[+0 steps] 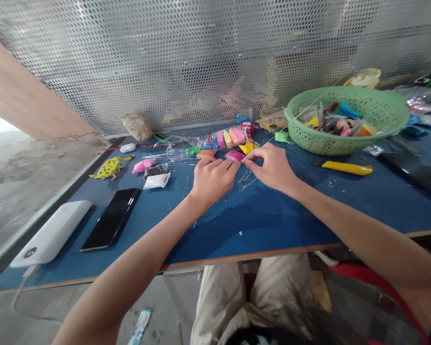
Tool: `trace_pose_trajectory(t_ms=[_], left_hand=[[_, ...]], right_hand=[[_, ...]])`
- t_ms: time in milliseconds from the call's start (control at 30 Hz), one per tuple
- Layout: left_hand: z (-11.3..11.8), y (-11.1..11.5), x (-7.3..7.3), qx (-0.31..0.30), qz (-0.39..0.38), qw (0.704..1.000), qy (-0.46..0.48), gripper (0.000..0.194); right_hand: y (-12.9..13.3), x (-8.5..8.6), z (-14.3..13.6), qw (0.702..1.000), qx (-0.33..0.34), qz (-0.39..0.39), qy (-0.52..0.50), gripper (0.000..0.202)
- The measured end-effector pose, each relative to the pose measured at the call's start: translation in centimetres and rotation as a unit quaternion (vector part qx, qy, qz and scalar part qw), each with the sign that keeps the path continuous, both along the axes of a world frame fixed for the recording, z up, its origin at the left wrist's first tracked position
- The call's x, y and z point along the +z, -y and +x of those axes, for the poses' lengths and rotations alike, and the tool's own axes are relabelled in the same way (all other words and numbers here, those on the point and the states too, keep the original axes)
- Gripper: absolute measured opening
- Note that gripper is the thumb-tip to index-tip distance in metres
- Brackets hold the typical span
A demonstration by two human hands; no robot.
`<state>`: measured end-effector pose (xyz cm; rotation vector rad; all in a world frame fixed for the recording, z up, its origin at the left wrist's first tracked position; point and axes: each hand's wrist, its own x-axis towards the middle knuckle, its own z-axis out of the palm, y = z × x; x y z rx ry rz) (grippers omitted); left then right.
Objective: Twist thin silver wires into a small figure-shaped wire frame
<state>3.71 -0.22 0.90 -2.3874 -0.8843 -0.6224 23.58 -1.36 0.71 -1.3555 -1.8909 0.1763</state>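
Note:
Near the middle of the blue table, my left hand and my right hand nearly meet at the fingertips. Both hands are closed in a pinch on thin wire. From my right hand a fine strand slants up toward the basket, and a loose loop of wire hangs between the hands. Just beyond the fingers lie a magenta packet, a yellow packet and an orange packet. More straight wires lie left of my left hand.
A green basket of colourful packets stands at the back right, with a yellow cutter in front. On the left are a phone, a white power bank, a yellow spotted turtle figure and a white packet. Perforated metal rises behind.

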Motion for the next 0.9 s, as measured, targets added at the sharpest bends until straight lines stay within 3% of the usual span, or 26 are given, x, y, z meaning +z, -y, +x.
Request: trace_pose_trajectory(t_ms=[133,267,400,600,900], left_hand=[[-0.4,-0.5,0.1,-0.014,-0.113,0.988,0.108,0.023],[-0.9,-1.3,0.1,-0.047,-0.272,0.936,0.218,0.021],[-1.1,-1.9,-0.2,-0.077,-0.367,0.887,0.269,0.022],[-1.2,-2.7,-1.3,-0.072,-0.439,0.835,0.324,0.028],[-1.1,-2.5,-1.3,-0.12,-0.476,0.821,0.292,0.026]], right_hand=[[-0.3,-0.4,0.1,1.0,0.011,0.008,-0.006,0.015],[-0.4,-0.7,0.1,0.999,0.033,0.018,-0.011,0.016],[-0.7,-0.8,0.3,0.997,0.069,0.02,-0.031,0.016],[-1.5,-1.0,0.9,0.99,0.104,0.025,-0.094,0.016],[-1.5,-0.8,1.0,0.985,0.128,0.017,-0.11,0.017]])
